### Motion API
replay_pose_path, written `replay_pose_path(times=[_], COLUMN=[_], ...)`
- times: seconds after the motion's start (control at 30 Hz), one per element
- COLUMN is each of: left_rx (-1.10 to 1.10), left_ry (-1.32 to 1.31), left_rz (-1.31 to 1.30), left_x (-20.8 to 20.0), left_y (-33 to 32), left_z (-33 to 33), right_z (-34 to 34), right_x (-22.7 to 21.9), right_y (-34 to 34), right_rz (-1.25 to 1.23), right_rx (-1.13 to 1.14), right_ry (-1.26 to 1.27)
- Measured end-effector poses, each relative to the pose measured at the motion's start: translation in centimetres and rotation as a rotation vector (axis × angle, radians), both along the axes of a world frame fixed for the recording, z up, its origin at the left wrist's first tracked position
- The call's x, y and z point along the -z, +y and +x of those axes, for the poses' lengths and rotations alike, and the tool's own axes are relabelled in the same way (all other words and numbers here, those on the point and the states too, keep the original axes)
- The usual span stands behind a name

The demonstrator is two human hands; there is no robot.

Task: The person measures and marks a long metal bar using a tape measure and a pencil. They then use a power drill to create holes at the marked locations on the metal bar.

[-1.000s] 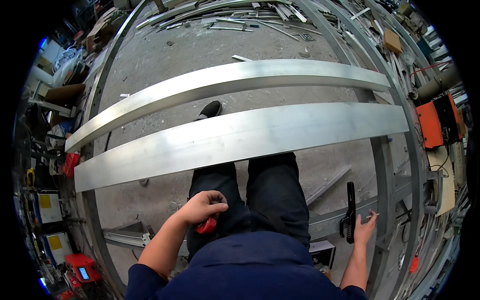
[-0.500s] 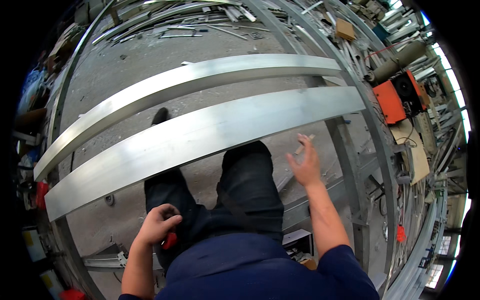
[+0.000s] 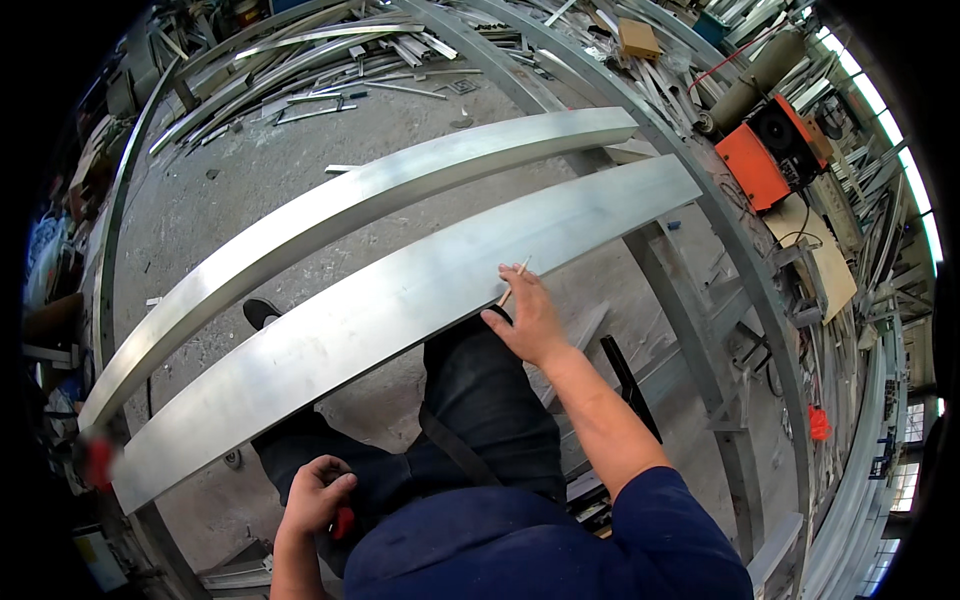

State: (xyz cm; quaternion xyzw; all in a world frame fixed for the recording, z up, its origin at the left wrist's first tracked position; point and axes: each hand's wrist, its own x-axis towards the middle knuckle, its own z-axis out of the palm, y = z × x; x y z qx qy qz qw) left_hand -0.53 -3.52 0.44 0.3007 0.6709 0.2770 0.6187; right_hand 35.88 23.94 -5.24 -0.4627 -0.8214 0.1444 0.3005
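Observation:
A wide, flat silvery metal bar [image 3: 400, 300] lies across in front of me, its ends on the metal frame. My right hand [image 3: 525, 325] is at its near edge, the fingers bent around a thin pencil [image 3: 516, 281] whose tip points over the bar. My left hand [image 3: 318, 492] is low by my thigh, fingers curled in. A small red and black object [image 3: 343, 522] shows just under it; whether the fingers grip it is hidden. Beyond the flat bar lies a second, similar metal bar [image 3: 340, 205].
Steel frame rails [image 3: 750, 260] run along the right side. An orange and black machine [image 3: 770, 155] stands beyond them, near a grey cylinder [image 3: 752, 80]. Metal offcuts [image 3: 330, 75] are heaped on the far floor. Something red and blurred [image 3: 100, 460] is at the near bar's left end.
My right hand has moved left, from beyond the bar's near edge to right at it, bringing the pencil over the bar. My left hand stays curled by my thigh. The view has shifted and turned.

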Motion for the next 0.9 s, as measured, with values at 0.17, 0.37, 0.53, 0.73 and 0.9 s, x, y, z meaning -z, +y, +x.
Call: replay_pose_path(times=[0.17, 0.37, 0.53, 0.73, 0.9], left_rx=[-0.031, 0.055, 0.060, 0.049, 0.075], left_ry=[0.033, 0.042, 0.030, 0.006, 0.052], left_rz=[-0.025, -0.076, -0.099, -0.145, -0.166], left_x=[0.3, 2.2, 3.1, 3.3, 4.1], left_y=[2.3, 5.2, 6.4, 7.6, 8.1], left_z=[-1.8, -1.3, -0.9, -0.7, -0.3], right_z=[2.9, 8.0, 10.9, 12.5, 11.7], right_x=[0.4, 1.0, 1.6, 1.6, 3.1], right_y=[3.5, 9.5, 13.9, 17.2, 18.0], right_rz=[0.011, -0.048, -0.010, 0.030, 0.081], right_rx=[0.112, 0.247, 0.302, 0.310, 0.376], right_ry=[-0.094, -0.236, -0.325, -0.335, -0.202])
